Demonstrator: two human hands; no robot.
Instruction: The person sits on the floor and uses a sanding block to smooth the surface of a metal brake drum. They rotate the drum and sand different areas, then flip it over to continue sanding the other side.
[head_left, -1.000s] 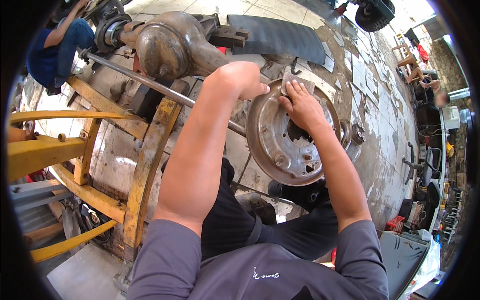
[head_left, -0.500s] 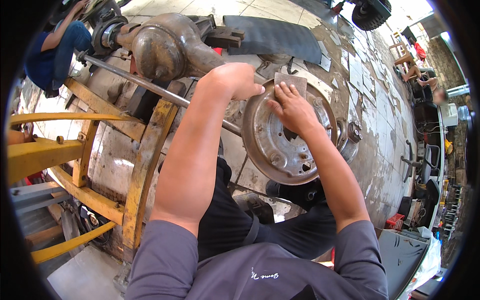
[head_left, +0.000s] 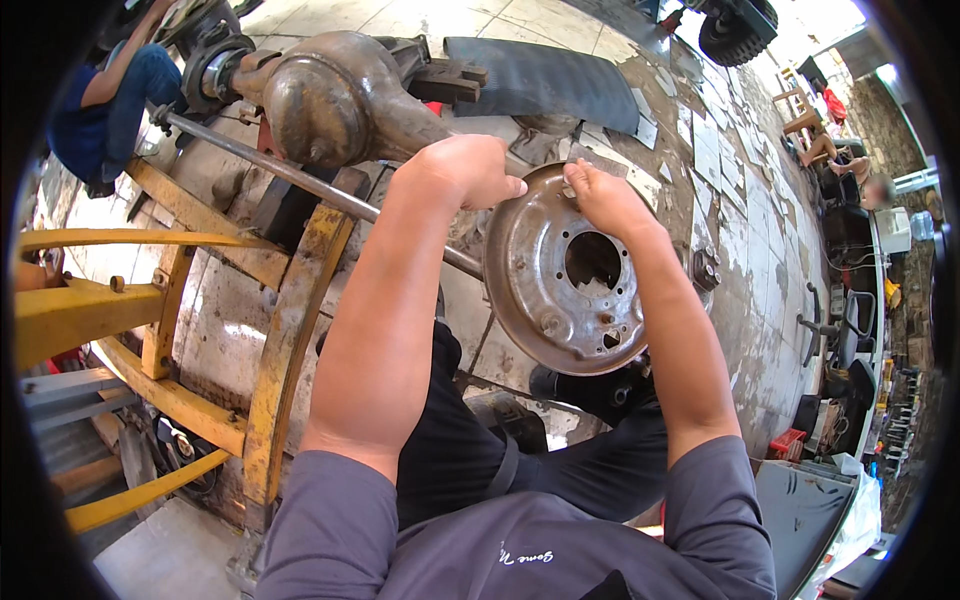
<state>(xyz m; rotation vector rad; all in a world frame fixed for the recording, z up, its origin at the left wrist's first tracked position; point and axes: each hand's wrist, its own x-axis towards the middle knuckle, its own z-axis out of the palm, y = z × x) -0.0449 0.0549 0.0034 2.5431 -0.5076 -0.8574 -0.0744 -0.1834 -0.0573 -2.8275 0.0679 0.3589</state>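
Observation:
A round brown metal brake backing plate (head_left: 520,270), with a large centre hole and several small ones, stands tilted in front of me. My left hand (head_left: 462,170) is closed at its upper left rim, thumb toward me; its other fingers are hidden behind. At the top of the plate, my right hand (head_left: 605,200) is bent over the rim and closed on a brownish piece of sandpaper (head_left: 605,160). Only part of that sheet shows beyond the knuckles. The right forearm crosses in front of the plate's right side.
A large axle housing (head_left: 325,100) lies beyond my left hand, with a long steel shaft (head_left: 270,165) nearby. A yellow metal frame (head_left: 290,350) stands at left. Another person (head_left: 120,110) crouches far left. A black mat (head_left: 540,80) and broken tiles (head_left: 710,150) lie ahead.
My right hand has slid up from the plate's face to its top rim, its flat fingers now curled, uncovering the centre hole. The sandpaper has moved with it. The left hand stays at the rim.

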